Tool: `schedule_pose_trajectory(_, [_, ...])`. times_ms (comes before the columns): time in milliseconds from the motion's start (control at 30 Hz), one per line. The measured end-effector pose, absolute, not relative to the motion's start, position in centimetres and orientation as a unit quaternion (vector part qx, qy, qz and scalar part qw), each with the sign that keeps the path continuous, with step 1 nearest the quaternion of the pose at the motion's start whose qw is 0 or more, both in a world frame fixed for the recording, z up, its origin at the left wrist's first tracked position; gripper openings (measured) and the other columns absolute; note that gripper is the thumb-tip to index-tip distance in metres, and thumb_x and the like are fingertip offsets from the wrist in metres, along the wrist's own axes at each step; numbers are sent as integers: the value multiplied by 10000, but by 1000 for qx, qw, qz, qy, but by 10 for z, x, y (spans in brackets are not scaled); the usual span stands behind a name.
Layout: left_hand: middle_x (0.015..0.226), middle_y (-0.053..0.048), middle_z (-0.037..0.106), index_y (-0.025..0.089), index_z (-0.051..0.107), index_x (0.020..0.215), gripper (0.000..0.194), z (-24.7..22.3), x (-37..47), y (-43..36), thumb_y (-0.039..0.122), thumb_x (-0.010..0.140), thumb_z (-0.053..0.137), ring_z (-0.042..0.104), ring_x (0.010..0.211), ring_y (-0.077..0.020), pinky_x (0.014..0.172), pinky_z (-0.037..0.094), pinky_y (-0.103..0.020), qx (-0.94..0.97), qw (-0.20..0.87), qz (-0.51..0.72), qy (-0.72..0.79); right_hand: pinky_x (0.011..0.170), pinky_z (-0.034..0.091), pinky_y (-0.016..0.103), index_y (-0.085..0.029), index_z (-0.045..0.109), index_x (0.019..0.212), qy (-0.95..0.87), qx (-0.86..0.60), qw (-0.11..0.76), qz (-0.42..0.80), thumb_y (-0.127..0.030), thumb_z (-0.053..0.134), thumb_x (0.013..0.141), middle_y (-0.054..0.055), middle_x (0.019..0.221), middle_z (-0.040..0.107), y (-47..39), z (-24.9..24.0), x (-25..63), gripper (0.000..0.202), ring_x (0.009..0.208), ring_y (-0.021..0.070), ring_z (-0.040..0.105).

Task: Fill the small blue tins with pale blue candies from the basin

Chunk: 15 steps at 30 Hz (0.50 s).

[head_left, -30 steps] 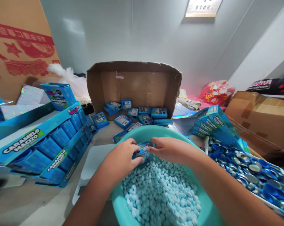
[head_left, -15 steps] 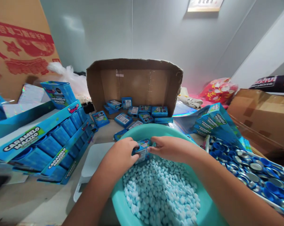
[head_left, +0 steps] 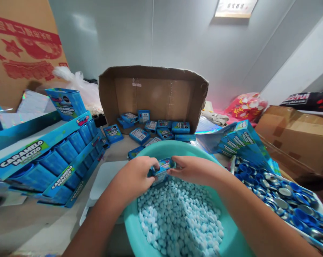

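Over the far part of a turquoise basin (head_left: 131, 228), both hands hold one small blue candy box (head_left: 164, 165) printed "Caramelo Macizo". My left hand (head_left: 142, 173) is closed on its left end, thumb in front. My right hand (head_left: 182, 166) pinches the right end between thumb and fingers. Right below the box lies a heap of pale blue candies (head_left: 180, 214) that fills much of the basin. Whether the box is open cannot be made out.
A cardboard box (head_left: 156, 80) lies open behind the basin, with several small blue boxes before it. Display cartons (head_left: 43, 153) stand left, beside a pale scale (head_left: 105, 178). On the right, a tray holds blue and silver lids (head_left: 284, 192), near folded blue cartons (head_left: 238, 137).
The view has shifted slightly. The candy box is turned a little between my hands, showing more of its printed face; both hands keep their grip.
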<state>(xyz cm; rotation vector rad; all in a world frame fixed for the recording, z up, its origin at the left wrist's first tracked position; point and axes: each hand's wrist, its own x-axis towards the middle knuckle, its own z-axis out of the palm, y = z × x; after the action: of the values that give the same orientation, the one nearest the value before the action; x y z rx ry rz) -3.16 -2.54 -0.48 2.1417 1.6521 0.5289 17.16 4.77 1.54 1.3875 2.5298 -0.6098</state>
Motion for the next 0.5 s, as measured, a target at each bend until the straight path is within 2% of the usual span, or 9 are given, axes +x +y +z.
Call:
schedule_pose_trajectory(200, [851, 25, 683, 269, 652, 878, 83, 3, -30, -29, 269, 795, 655, 628, 826, -189, 692, 417, -291, 735, 188, 266, 595, 575, 336, 300, -194, 604, 948, 858, 461, 36, -223, -480, 590, 879, 64, 906, 694, 46, 16, 170, 294, 760, 204, 615])
schedule_pose_trajectory(367, [878, 20, 696, 224, 644, 848, 100, -1, -27, -20, 215, 750, 662, 637, 834, -167, 759, 470, -269, 696, 142, 384, 589, 612, 395, 278, -226, 633, 1030, 872, 437, -23, -221, -415, 688, 815, 32, 936, 708, 58, 20, 167, 292, 807, 202, 643])
schedule_pose_trajectory(433, [877, 19, 688, 214, 632, 844, 105, -2, -28, -18, 215, 750, 677, 640, 847, -161, 781, 486, -262, 674, 105, 429, 592, 634, 417, 287, -218, 647, 1096, 880, 438, 1, -186, -418, 665, 835, 59, 977, 722, 58, 21, 163, 329, 841, 226, 666])
schedule_pose_trajectory(500, [881, 20, 673, 211, 621, 840, 108, 2, -34, -18, 235, 762, 691, 641, 838, -151, 784, 503, -254, 647, 66, 469, 598, 670, 449, 327, -170, 659, 1149, 889, 430, 53, -150, -445, 623, 864, 131, 1037, 728, 50, 19, 155, 398, 903, 292, 689])
